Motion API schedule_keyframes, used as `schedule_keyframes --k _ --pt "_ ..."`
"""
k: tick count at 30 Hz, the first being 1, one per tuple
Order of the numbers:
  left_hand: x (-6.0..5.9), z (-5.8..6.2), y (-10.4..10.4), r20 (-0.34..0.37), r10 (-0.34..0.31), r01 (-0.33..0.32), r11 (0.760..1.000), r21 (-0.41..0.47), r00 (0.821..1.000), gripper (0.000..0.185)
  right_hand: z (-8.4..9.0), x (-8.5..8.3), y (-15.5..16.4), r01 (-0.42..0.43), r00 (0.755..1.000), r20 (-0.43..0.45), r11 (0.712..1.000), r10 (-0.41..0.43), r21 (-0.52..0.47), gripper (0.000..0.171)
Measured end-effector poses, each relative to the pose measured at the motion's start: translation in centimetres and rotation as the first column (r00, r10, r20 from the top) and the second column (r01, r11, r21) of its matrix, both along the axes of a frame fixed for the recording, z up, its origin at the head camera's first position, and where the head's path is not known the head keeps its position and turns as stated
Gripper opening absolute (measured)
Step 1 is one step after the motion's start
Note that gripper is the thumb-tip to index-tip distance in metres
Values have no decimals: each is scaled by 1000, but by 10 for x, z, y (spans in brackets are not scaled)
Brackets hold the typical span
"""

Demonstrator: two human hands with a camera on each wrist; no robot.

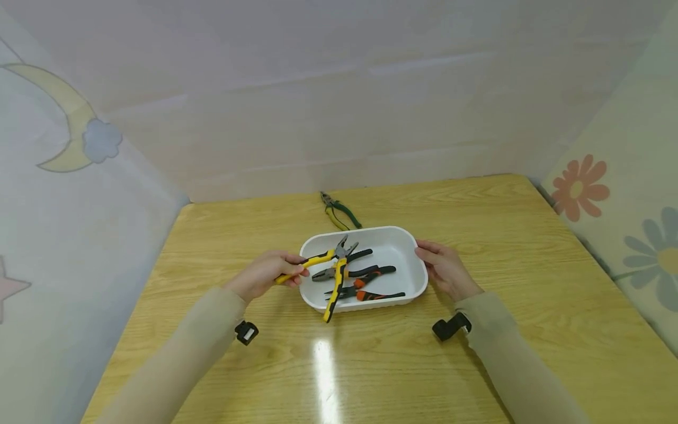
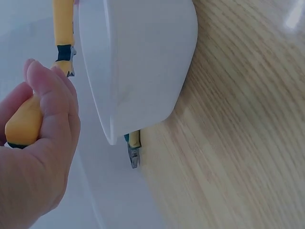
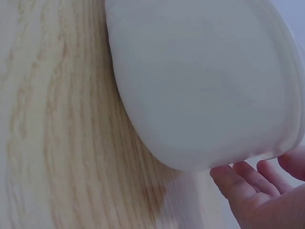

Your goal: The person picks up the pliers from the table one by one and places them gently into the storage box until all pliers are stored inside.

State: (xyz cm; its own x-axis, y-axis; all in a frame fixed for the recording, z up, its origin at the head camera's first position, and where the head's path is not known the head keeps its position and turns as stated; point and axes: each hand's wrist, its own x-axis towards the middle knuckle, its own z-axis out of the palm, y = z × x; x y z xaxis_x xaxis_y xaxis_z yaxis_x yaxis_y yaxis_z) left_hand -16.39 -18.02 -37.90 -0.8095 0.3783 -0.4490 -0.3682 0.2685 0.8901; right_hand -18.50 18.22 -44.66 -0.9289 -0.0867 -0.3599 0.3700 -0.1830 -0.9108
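A white oblong tray (image 1: 413, 247) sits mid-table. My left hand (image 1: 267, 272) grips one yellow handle of yellow-and-black pliers (image 1: 335, 277) held over the tray's left rim; their other handle hangs down past the front rim. In the left wrist view my left hand (image 2: 43, 143) wraps that yellow handle (image 2: 21, 126) beside the tray (image 2: 143, 57). Inside the tray lie black-handled pliers (image 1: 352, 272) and orange-and-black pliers (image 1: 371, 292). My right hand (image 1: 444, 268) rests with relaxed fingers (image 3: 238, 186) against the tray's right end (image 3: 200, 81).
Green-and-yellow pliers (image 1: 339, 212) lie on the wooden table (image 1: 503, 224) just behind the tray; their tip (image 2: 134, 155) shows past the tray in the left wrist view. Pale patterned walls enclose the table at the back and both sides.
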Motion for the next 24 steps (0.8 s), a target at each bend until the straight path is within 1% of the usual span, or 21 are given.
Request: schedule_keyframes --k 2,6,10,14,19,22,24 --pt "-7 0 6 6 -22 22 1000 -20 1000 41 -1 0 1 4 1000 4 1000 -4 14 55" --pt "-19 6 21 17 -40 41 997 -72 999 39 -2 1 1 1 1000 0 999 -1 33 53" --pt "-29 12 36 14 -79 80 986 -144 997 37 -3 0 0 -3 1000 0 1000 3 30 51" --pt "-38 15 51 18 -124 125 972 -199 992 37 -3 0 -2 0 1000 3 1000 -1 16 52" --pt "-48 16 67 4 -174 170 953 -250 985 36 -3 1 -5 3 1000 -5 1000 -3 6 53" --pt "-52 17 75 9 -185 180 947 -264 983 35 -2 1 -7 13 1000 5 1000 -13 12 52" --pt "-54 17 80 21 -179 178 946 -270 984 36 -2 1 -7 12 1000 10 1000 -12 21 52"
